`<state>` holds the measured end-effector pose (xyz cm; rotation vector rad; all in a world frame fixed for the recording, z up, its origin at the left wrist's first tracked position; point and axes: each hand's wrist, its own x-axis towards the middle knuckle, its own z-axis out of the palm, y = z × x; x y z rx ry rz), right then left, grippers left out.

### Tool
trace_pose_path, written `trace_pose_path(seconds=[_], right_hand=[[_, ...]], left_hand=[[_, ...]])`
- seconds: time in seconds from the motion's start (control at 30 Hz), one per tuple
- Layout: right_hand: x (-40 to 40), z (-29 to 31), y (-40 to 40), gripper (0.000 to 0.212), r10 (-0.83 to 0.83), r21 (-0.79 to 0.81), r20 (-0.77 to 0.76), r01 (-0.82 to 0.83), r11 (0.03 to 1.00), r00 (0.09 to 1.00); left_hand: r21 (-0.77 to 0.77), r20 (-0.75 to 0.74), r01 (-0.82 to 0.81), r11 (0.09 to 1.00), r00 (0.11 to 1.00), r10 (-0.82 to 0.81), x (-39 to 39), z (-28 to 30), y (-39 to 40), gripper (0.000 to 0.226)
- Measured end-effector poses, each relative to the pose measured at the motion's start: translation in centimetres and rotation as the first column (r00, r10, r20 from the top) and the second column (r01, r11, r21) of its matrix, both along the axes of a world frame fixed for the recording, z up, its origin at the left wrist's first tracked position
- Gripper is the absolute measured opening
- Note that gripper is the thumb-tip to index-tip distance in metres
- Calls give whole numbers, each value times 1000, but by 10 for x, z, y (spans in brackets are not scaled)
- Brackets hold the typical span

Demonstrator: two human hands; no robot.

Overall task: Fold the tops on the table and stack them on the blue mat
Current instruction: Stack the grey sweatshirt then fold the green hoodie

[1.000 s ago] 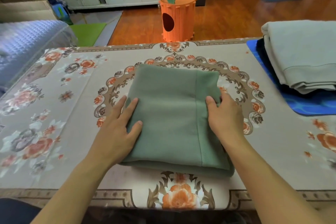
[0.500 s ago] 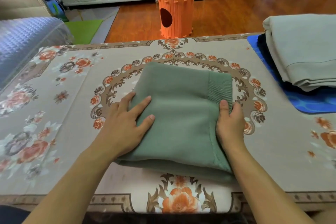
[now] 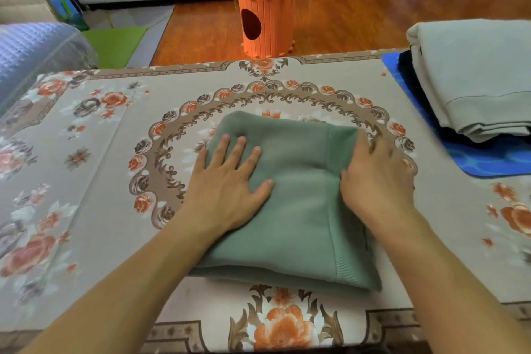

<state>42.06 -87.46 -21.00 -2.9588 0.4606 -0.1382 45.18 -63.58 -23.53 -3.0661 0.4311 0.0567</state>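
A folded green top [image 3: 301, 210] lies in the middle of the flower-patterned table [image 3: 86, 181]. My left hand [image 3: 227, 184] presses flat on its left half, fingers spread. At the top's right edge, my right hand [image 3: 376, 181] is blurred; its thumb lies over the ribbed band and its fingers reach past the edge, gripping it. On the blue mat [image 3: 488, 161] at the right sits a folded grey top [image 3: 474, 75] over a dark garment [image 3: 408, 75].
An orange carrot-shaped bin [image 3: 265, 17] stands on the wooden floor beyond the table's far edge. A blue quilted cover [image 3: 34, 49] is at the far left. White cabinets line the back wall.
Both hands have slid forward along the green top toward its far edge. The right hand has moved up to the far right corner, and the top has bunched slightly there.
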Motion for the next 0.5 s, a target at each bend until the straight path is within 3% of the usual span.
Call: trace_pose_path(seconds=[0.07, 0.13, 0.2, 0.27, 0.3, 0.4, 0.5], right_hand=[[26, 31, 18, 62, 150, 17, 283, -162, 987, 947], [61, 42, 47, 58, 407, 45, 351, -449, 892, 844], [89, 21, 65, 59, 556, 53, 108, -563, 825, 825], [100, -20, 63, 65, 541, 68, -168, -537, 841, 824], [102, -35, 57, 67, 521, 79, -222, -517, 852, 824], [108, -43, 46, 71, 554, 108, -252, -546, 831, 793], [105, -40, 34, 72, 631, 89, -214, -628, 773, 746]], left_hand=[[17, -5, -1, 1000, 1000, 2, 0, 0, -1, 81], [19, -1, -1, 1000, 1000, 1, -1, -1, -4, 81], [8, 17, 1, 1000, 1000, -1, -1, -1, -5, 80], [24, 12, 6, 1000, 1000, -6, -4, 2, -4, 79], [35, 3, 16, 999, 1000, -16, -8, 3, -4, 78], [18, -96, 49, 999, 994, -47, -2, 19, -3, 72], [-184, -51, 14, 983, 998, -24, 50, 47, -3, 48]])
